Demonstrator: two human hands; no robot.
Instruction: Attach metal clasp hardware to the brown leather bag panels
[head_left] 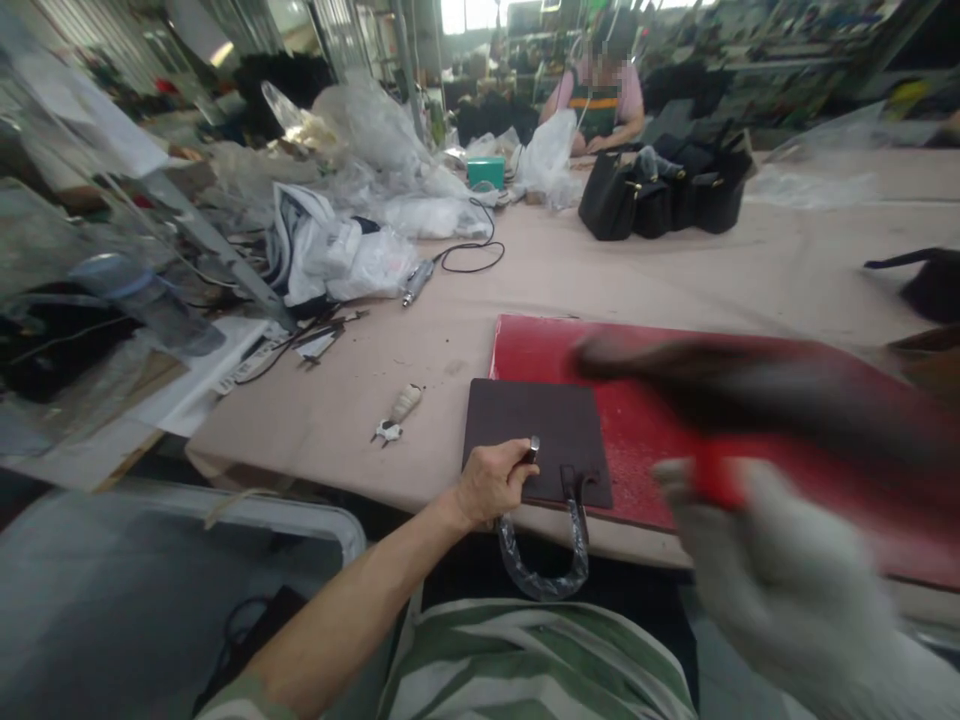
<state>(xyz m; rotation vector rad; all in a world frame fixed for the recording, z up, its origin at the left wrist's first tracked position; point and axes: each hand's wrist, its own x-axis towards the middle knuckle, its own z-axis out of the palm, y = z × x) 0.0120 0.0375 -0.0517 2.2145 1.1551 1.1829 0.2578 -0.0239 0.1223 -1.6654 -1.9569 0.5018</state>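
My left hand [491, 480] pinches a short metal punch [534, 448] with a shiny top, upright over a dark brown leather bag panel [495, 410]. A curved bag handle [544, 585], wrapped in clear plastic, is attached at the panel's near edge and hangs over the table edge. My right hand [780, 560], in a whitish glove, is raised at the right and closed around what looks like a hammer [720, 385], dark with a red part and smeared by motion. The hammer is above a red board [645, 440], apart from the punch. The panel lies partly on this board.
Wire nippers with a wrapped grip [401, 410] lie left of the panel. Farther back are a corded pen-like tool [418, 283], plastic bags [360, 250], a teal box [486, 173] and black handbags [660, 195]. A co-worker [600, 95] sits across the table.
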